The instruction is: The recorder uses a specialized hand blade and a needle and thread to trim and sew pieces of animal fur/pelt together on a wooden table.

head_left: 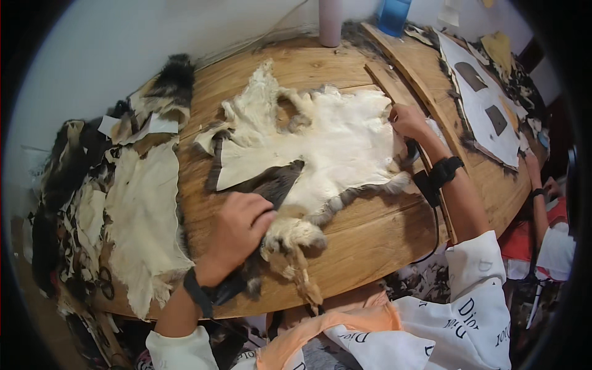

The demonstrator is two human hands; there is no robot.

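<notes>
A fur pelt (351, 135) lies spread on the wooden table (357, 231), pale skin side up, with grey fur showing along its edges. One flap near my left hand is turned so that dark fur shows. My left hand (237, 228) is closed at the pelt's near left edge, its fingers curled over the fur. At the upper right edge, my right hand (408, 121) pinches the skin with bent fingers; its fingertips are partly hidden. A narrow tail-like piece (302, 271) of the same pelt hangs toward the table's near edge.
Another pale pelt (142, 203) and dark fur scraps (61, 166) crowd the left side, with black-handled scissors (106, 285). Wooden strips (419, 80) run along the right. Beyond lies a white panel (484, 105), near another person's hand (531, 166). A pink cylinder (330, 24) and blue container (392, 17) stand behind.
</notes>
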